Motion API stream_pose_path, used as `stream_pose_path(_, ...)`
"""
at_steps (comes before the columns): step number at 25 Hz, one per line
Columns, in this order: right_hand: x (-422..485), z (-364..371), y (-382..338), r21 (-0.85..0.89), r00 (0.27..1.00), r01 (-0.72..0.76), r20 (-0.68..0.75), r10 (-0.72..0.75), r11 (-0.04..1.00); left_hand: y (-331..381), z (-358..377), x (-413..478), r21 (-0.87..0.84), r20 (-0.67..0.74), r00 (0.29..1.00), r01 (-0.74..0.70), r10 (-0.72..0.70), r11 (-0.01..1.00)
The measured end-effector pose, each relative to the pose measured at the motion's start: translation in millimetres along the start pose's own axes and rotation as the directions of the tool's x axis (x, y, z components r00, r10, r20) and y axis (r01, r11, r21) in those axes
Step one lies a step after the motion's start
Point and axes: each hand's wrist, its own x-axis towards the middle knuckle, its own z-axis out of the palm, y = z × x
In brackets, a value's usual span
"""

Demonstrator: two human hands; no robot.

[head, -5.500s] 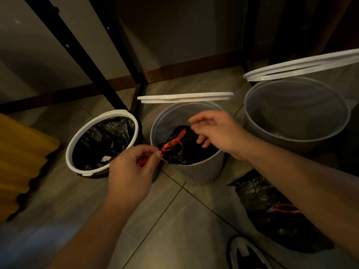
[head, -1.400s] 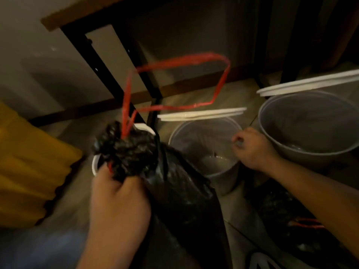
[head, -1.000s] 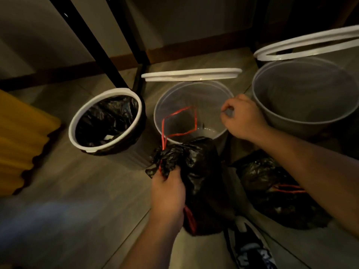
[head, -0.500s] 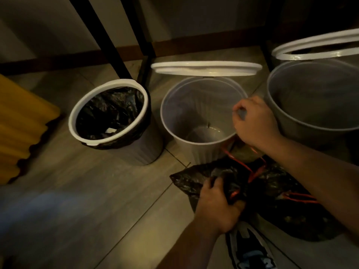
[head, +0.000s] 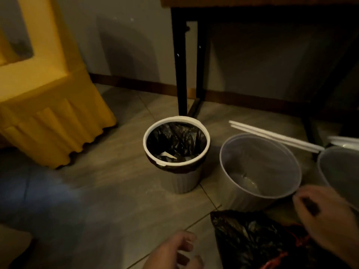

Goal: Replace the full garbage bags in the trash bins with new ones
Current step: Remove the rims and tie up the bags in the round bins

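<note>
The left grip (head: pixel 172 251) hangs wide and holds nothing, its fingers loosely spread above the floor tiles (head: pixel 116 200). Half a second ago it was clamped round the neck of the tied black garbage bag (head: pixel 250 237); it has since let go, and that bag now lies slumped on the floor just to its right, with the red drawstring (head: pixel 299 243) trailing over it. The right grip (head: pixel 326 216) sits over the bag's far side, beside the near rim of the middle bin (head: pixel 262 152). Its fingers look curled, but blur hides whether it pinches the rim or anything else.

The middle bin stands bare with no liner, and its white clamp ring (head: pixel 275 135) is tipped up behind it. The right bin (head: pixel 338 167), cut off by the frame edge, looks bare too. The view has swung left, towards the left bin (head: pixel 186 181), which keeps its black liner (head: pixel 174 136) under a seated white ring, with a pale scrap (head: pixel 169 155) inside.

So the removal from the middle bin seems finished. The left bin probably comes next, and the bare bins await fresh bags, none of which is in sight. A yellow plastic barrier (head: pixel 44 113) stands far left.
</note>
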Motion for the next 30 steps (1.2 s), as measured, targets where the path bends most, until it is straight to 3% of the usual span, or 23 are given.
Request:
stream_pose_path(2, -23.7, -24.9, -14.8, -0.078, 0.994, 0.034, 0.111, -0.025, 0.996, 3.8, 1.6, -6.5, 0.012, 0.111, 0.993, -0.030, 0.028, 0.999)
stream_pose_path(4, -25.0, -66.2, -27.6, -0.057, 0.949, 0.172, 0.278, -0.150, 0.983, -0.4, 8.3, -11.2, 0.064, -0.002, 0.989, -0.144, 0.145, 0.987)
stream_pose_path(5, -16.5, -89.7, -38.3, -0.032, 0.920, 0.172, 0.363, -0.149, 0.985, -1.8, 13.7, -8.9, 0.057, -0.060, 0.982, -0.175, 0.178, 0.983)
stream_pose_path(9, 48.0, -151.5, -140.1, -0.003, 0.792, 0.185, 0.592, -0.147, 0.983, 9.7, 23.4, 11.2, -0.024, -0.148, 0.980, -0.139, 0.134, 0.990)
stream_pose_path(13, 113.0, -66.4, -247.2, 0.205, 0.735, 0.351, 0.544, -0.404, 0.914, -5.5, 5.1, 30.8, -0.221, -0.297, 0.950, -0.165, 0.095, 0.961)
stream_pose_path(16, 134.1, 33.2, -308.5, 0.290, 0.653, 0.392, 0.581, -0.486, 0.873, -22.3, -20.0, 40.4, -0.320, -0.360, 0.932, -0.166, 0.042, 0.933)
stream_pose_path(18, 135.8, 79.3, -322.7, 0.275, 0.636, 0.459, 0.563, -0.528, 0.845, -32.1, -42.4, 48.4, -0.312, -0.391, 0.920, -0.149, 0.016, 0.938)
stream_pose_path(21, 122.2, 115.5, -301.9, 0.235, 0.722, 0.452, 0.470, -0.508, 0.860, -32.0, -72.3, 86.7, -0.331, -0.436, 0.899, -0.106, -0.052, 0.938)
stream_pose_path(24, 107.5, 140.0, -284.8, 0.230, 0.812, 0.397, 0.363, -0.457, 0.888, -15.2, -95.3, 148.2, -0.488, -0.443, 0.881, -0.081, -0.167, 0.869)
stream_pose_path(27, 105.8, 153.1, -287.6, 0.302, 0.801, 0.418, 0.323, -0.504, 0.857, 3.5, -111.9, 193.6, -0.590, -0.456, 0.855, -0.084, -0.246, 0.803)
stream_pose_path(30, 110.5, 153.5, -289.7, 0.363, 0.782, 0.375, 0.371, -0.501, 0.853, 16.6, -122.6, 209.2, -0.610, -0.438, 0.853, -0.050, -0.284, 0.791)
